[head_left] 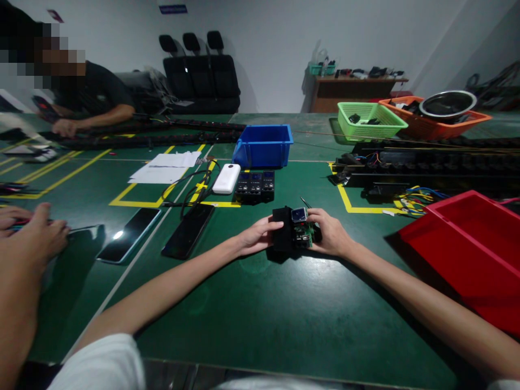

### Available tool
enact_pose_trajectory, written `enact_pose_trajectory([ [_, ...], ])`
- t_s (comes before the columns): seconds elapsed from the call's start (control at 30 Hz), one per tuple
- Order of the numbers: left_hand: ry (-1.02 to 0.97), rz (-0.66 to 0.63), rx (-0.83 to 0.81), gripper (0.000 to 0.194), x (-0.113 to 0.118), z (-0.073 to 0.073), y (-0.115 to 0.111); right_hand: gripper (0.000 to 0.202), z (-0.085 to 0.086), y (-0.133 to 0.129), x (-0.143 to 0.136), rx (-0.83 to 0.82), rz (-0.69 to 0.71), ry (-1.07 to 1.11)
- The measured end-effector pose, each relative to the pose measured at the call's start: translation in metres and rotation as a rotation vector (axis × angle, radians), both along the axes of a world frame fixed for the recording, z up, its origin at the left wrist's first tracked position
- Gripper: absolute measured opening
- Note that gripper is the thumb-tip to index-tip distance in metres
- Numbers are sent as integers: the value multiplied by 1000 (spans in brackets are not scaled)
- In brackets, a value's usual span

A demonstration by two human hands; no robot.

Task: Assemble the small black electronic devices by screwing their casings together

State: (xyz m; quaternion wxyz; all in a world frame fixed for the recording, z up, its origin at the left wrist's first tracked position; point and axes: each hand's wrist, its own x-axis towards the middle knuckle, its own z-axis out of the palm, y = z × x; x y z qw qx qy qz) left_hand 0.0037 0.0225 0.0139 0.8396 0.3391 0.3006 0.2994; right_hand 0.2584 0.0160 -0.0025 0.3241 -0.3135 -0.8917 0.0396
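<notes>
My left hand (260, 235) is closed around a black plastic housing (281, 230), its thumb across the top. Against the housing's right side is a green circuit board (304, 237) with a small square display (299, 215) on it. My right hand (328, 232) pinches the board by its right edge, and a thin pointed tool shows above those fingers. Whether the board and housing are joined cannot be made out. Just beyond stand several finished-looking black modules (255, 186) with small displays, beside a white power bank (226, 179).
A blue bin (264, 145) stands behind the modules; a red bin (467, 254) is close to my right arm. Two phones (189, 230) (129, 235) lie left. A co-worker's hand (32, 233) works at the left edge. Black rails and loose wires (418, 199) lie right.
</notes>
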Motion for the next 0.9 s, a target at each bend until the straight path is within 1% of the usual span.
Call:
enact_pose_trajectory([
  [0.33, -32, -2, -20, 37, 0, -1, 1, 64, 3, -1, 1, -28, 67, -5],
  [0.57, -22, 2, -27, 37, 1, -1, 1, 63, 5, -1, 0, -27, 74, -29],
  [0.7, -3, -7, -3, 40, 2, 1, 0, 63, 4, -2, 0, -6, 41, -48],
  [0.8, 12, -6, 16, 43, 2, 0, -1, 64, 3, -2, -1, 9, -8, -72],
  [0.9, 18, -11, 34, 45, 1, -1, -1, 63, 3, -3, -1, 16, -25, -93],
])
